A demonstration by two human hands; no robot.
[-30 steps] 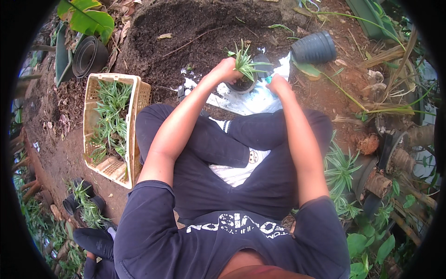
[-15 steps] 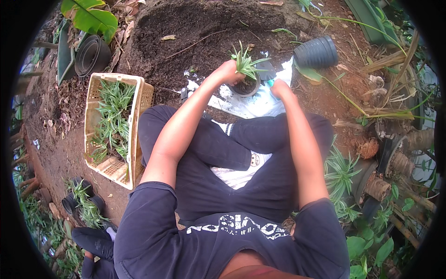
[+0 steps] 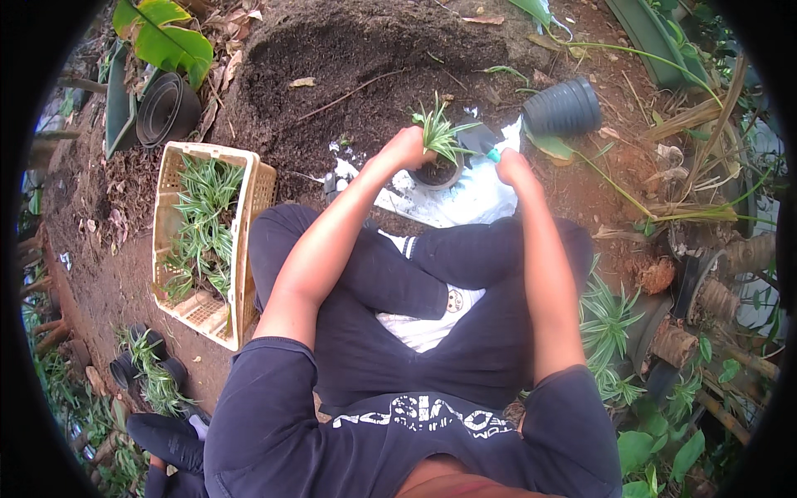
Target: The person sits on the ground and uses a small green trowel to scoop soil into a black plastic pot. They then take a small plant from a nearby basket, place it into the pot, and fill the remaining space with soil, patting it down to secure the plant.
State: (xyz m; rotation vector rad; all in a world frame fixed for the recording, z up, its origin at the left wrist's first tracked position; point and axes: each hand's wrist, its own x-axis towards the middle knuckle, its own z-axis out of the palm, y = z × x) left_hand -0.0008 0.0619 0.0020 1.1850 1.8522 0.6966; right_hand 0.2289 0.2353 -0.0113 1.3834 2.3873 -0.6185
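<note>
Head view showed your right hand (image 3: 513, 168) slightly farther from the pot (image 3: 440, 187) than half a second earlier, and the dark blade of the trowel (image 3: 475, 141) plainer beside it. That hand was closed around the trowel's handle. Your left hand (image 3: 407, 149) had stayed at the plant (image 3: 444, 133), seemingly wrapped about its base, though leaves hid the fingertips. Plant and pot sat over a white sheet (image 3: 490, 199), upper middle of the frame. So the plant looked steadied, with the blade apparently outside the pot.
</note>
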